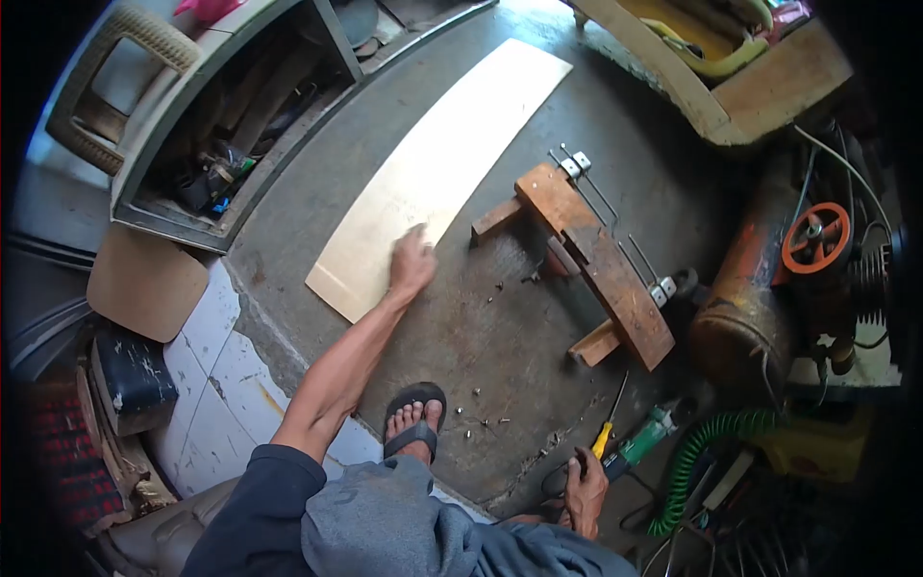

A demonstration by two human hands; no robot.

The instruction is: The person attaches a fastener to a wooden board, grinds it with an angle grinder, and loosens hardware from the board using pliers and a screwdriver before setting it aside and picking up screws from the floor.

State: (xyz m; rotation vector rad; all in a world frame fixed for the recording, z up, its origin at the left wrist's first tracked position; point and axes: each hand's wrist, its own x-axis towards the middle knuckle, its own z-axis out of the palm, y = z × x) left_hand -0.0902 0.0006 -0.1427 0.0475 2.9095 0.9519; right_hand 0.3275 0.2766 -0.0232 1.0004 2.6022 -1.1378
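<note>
My left hand [413,264] reaches forward over the near part of a long pale board [418,159] on the floor. Its fingers are bent together against the board close to its right edge; anything small between them is hidden. My right hand [584,492] rests beside my right knee, fingers loosely bent and thumb apart, with nothing visible in it. Just beyond it lie a yellow-handled screwdriver [603,440] and a green power tool [646,438]. A brown wooden stand [601,264] with metal clamps stands right of the board.
An air compressor [755,288] with an orange wheel stands at right, above a green coiled hose [716,433]. An open cabinet [231,216] is at left, near a brown flat panel [144,284]. Small metal bits [468,434] lie near my sandalled foot [413,423].
</note>
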